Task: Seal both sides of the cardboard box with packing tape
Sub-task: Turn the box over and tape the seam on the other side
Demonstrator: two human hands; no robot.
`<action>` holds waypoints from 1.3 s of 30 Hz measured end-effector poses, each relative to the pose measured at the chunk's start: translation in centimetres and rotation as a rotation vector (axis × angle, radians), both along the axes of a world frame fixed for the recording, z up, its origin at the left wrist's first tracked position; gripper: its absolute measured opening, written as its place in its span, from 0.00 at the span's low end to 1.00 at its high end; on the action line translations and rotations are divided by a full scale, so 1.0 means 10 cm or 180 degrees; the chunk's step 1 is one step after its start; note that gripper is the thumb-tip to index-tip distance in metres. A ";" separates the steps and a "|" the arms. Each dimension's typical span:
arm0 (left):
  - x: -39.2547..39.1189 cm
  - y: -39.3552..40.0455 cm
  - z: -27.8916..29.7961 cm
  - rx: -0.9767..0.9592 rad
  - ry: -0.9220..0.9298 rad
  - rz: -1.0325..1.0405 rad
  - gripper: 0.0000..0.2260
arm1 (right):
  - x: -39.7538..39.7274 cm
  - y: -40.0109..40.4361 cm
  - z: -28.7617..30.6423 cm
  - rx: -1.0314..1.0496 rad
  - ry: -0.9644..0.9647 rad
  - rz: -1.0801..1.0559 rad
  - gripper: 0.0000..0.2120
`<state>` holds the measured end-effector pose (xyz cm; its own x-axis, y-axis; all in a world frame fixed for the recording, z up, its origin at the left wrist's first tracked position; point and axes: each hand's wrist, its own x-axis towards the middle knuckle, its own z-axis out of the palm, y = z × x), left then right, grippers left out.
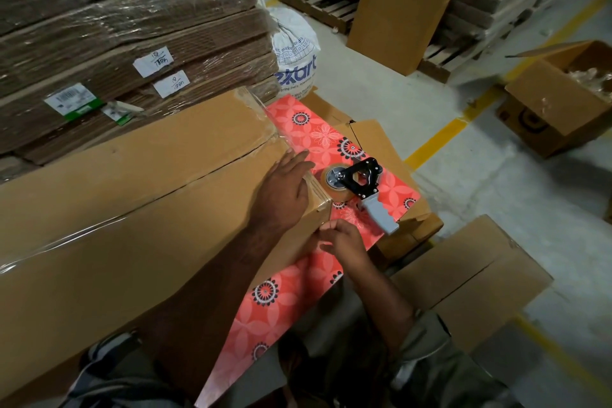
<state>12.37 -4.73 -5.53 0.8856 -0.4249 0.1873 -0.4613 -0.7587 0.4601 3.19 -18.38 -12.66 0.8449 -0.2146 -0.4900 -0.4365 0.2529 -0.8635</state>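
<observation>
A long brown cardboard box (139, 182) lies across a red flowered tabletop (318, 132), its top seam covered with clear tape. My left hand (284, 189) lies flat on the box's top at its right end, fingers straight. My right hand (341, 237) is at the near corner of that end face, its fingertips pressing the tape down against the cardboard. A tape dispenser (359, 187) with a black frame, grey handle and a clear tape roll rests on the tabletop just right of the box end, untouched.
A shrink-wrapped stack of flat cartons (116, 43) rises behind the box. A white printed sack (294, 50) stands beside it. Brown boxes (470, 281) sit under and right of the table. An open carton (559, 99) stands on the floor past a yellow line (433, 142).
</observation>
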 end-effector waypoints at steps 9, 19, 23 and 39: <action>0.02 0.00 -0.04 0.0033 -0.0006 0.0020 0.24 | -0.37 -0.04 0.16 -0.1339 -0.1288 -0.0429 0.22; -0.01 0.00 -0.02 -0.0062 -0.0068 -0.0014 0.24 | -0.12 -0.06 0.12 -0.1875 -0.0853 0.1353 0.30; 0.00 0.00 -0.04 -0.0035 -0.0071 -0.0021 0.24 | -0.29 -0.10 0.13 -0.1915 -0.0684 0.0577 0.33; 0.11 0.32 0.23 -0.2494 0.0573 0.0816 0.29 | 0.62 0.06 1.15 -0.2718 -0.1583 0.2119 0.26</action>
